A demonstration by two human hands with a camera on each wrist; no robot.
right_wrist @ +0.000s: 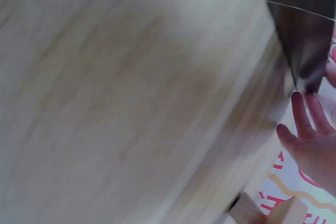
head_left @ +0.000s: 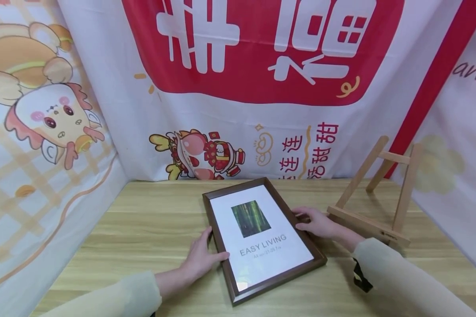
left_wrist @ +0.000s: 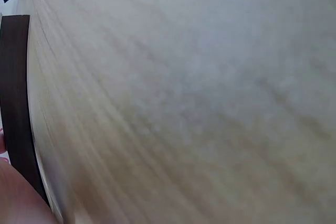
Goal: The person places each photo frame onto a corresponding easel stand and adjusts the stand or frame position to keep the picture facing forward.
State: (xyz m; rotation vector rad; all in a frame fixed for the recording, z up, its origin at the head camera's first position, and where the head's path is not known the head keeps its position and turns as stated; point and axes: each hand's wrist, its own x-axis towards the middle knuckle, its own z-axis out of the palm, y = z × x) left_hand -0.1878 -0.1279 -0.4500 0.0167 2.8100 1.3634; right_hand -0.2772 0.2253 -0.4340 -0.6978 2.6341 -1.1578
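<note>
A dark brown picture frame (head_left: 269,251) lies flat on the wooden table (head_left: 143,220); its white mat reads "EASY LIVING" under a small green photo. My left hand (head_left: 200,257) rests flat at the frame's left side, thumb laid over the rim and fingers along the outer edge. My right hand (head_left: 317,222) touches the right rim with nearly straight fingers. The left wrist view shows the frame's dark edge (left_wrist: 16,103) and a bit of my left hand (left_wrist: 13,198). The right wrist view shows my right hand (right_wrist: 312,135) with fingertips at the frame (right_wrist: 302,35).
A small wooden easel (head_left: 365,222) stands at the right, just behind my right forearm, and its base (right_wrist: 262,211) shows in the right wrist view. Printed red and white cloth banners (head_left: 262,110) wall in the table at the back and both sides.
</note>
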